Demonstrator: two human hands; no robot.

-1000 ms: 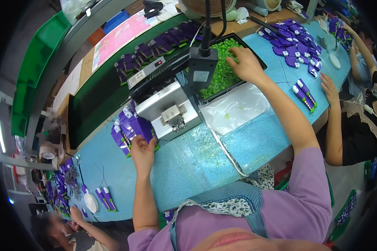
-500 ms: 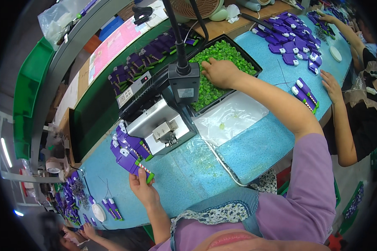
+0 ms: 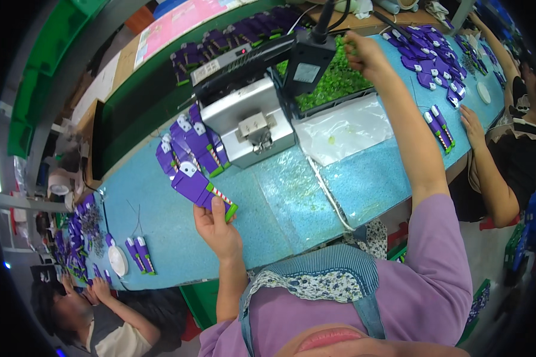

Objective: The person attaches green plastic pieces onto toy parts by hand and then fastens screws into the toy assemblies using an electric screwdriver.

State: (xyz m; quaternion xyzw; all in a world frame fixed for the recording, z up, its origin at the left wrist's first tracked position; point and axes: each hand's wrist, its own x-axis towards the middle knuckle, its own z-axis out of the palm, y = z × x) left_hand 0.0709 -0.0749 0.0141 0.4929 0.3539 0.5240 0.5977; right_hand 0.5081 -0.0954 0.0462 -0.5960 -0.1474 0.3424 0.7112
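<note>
My left hand point(image 3: 218, 229) pinches a flat purple plastic piece point(image 3: 193, 187) by its near end, thumb on top. The piece has a white tip with dark dots, a red-and-white striped strip and a green end. Several similar purple pieces point(image 3: 205, 143) lie just beyond it, against the silver metal machine point(image 3: 244, 119). My right hand point(image 3: 366, 56) is raised at the right side of a black tray of small green translucent pieces point(image 3: 333, 77). Its fingers are curled together; whether a green piece is between them cannot be made out against the green behind.
A dark box on a stand point(image 3: 307, 68) hides part of the tray. A clear plastic bag point(image 3: 345, 131) and a white cable point(image 3: 330, 199) lie on the blue table point(image 3: 280, 208). Purple pieces point(image 3: 432, 59) are heaped at the far right. Co-workers sit at both sides, one co-worker's hand point(image 3: 473, 128) at right.
My right hand has come up out of the green pieces toward the tray's right side. My left hand still holds the purple piece. The whole view has shifted with my head.
</note>
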